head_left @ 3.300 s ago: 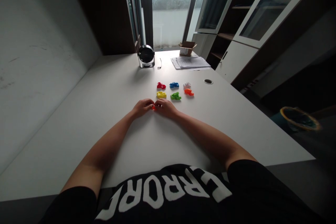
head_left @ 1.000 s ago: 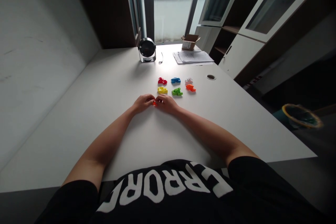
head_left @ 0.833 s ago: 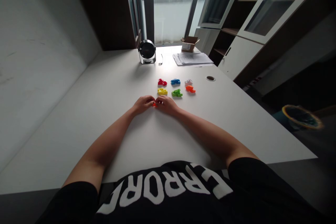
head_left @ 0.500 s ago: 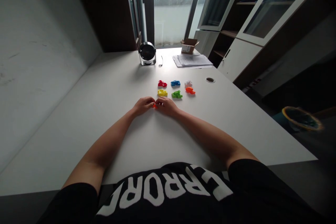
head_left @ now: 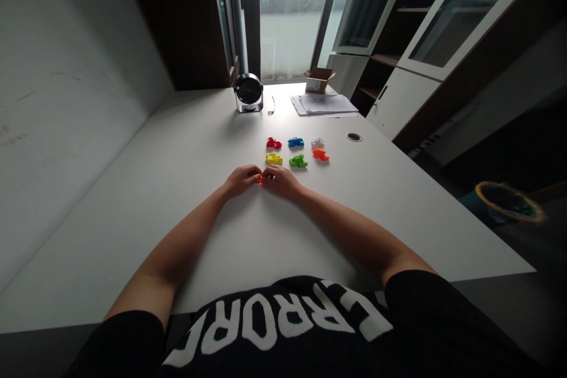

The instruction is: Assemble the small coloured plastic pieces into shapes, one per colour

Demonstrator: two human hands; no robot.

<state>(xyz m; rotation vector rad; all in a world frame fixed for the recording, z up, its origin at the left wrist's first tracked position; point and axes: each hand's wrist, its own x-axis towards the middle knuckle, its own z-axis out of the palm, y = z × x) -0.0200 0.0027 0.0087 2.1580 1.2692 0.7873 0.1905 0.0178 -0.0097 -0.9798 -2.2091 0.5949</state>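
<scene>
Here we see the left hand (head_left: 241,180) and right hand (head_left: 281,182) together, closed on a small red-orange plastic piece (head_left: 261,181), on a white desk (head_left: 146,230) just below 6 coloured plastic pieces (head_left: 298,161).

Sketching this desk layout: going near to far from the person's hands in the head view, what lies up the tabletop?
Small orange-red plastic piece → yellow plastic piece → red plastic piece → round black-and-silver desk fan
</scene>
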